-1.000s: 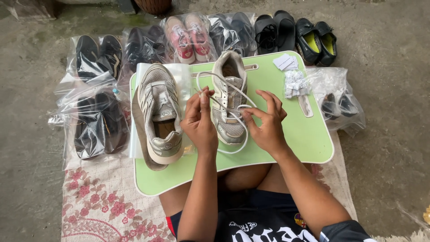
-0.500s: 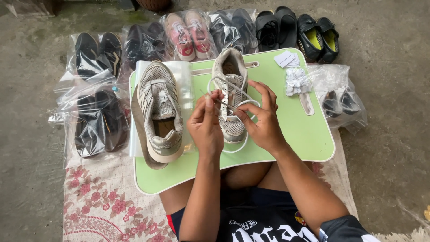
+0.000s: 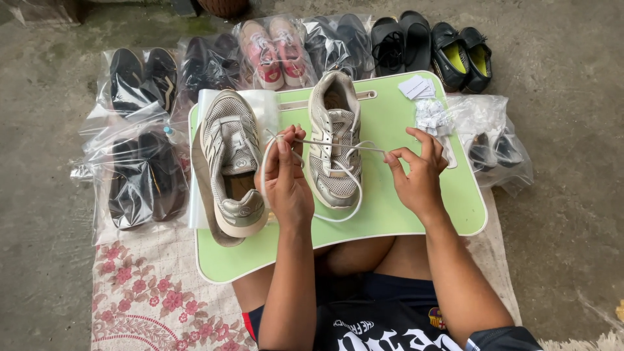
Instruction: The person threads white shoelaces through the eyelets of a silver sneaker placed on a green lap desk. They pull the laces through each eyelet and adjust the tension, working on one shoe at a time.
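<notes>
Left hand [image 3: 286, 179]: raised over the table between the two sneakers; grip closed, thumb and fingers pinched on one end of the white lace [image 3: 338, 146].
Right hand [image 3: 416, 175]: right of the laced sneaker; grip closed at the fingertips, thumb and forefinger pinching the other end of the lace, remaining fingers spread loose.
White lace: drawn taut in a nearly level line between both hands, crossing the upper part of the sneaker; the slack falls in a loop past the toe onto the table.
Laced sneaker [image 3: 335, 140]: silver-grey mesh, upright on its sole at the middle of the table, toe toward the person, heel away.
Second sneaker [image 3: 231, 162]: same kind, just left of the left hand, lying on a clear plastic bag [image 3: 266, 107], toe toward the person.
Table [image 3: 416, 214]: light green lap tray with rounded corners, resting over the person's legs.
Paper slips [image 3: 416, 86]: small white pieces at the far right corner of the table; beside them a crumpled white bundle [image 3: 432, 117].
Bagged shoes [image 3: 140, 175]: dark pairs in clear bags on the floor to the left.
Far row: pink-and-white pair [image 3: 273, 49] in a bag, black sandals [image 3: 400, 42] and black shoes with yellow lining [image 3: 465, 55] unbagged.
Floral mat [image 3: 149, 299]: under the person, on the concrete floor [image 3: 565, 195].
</notes>
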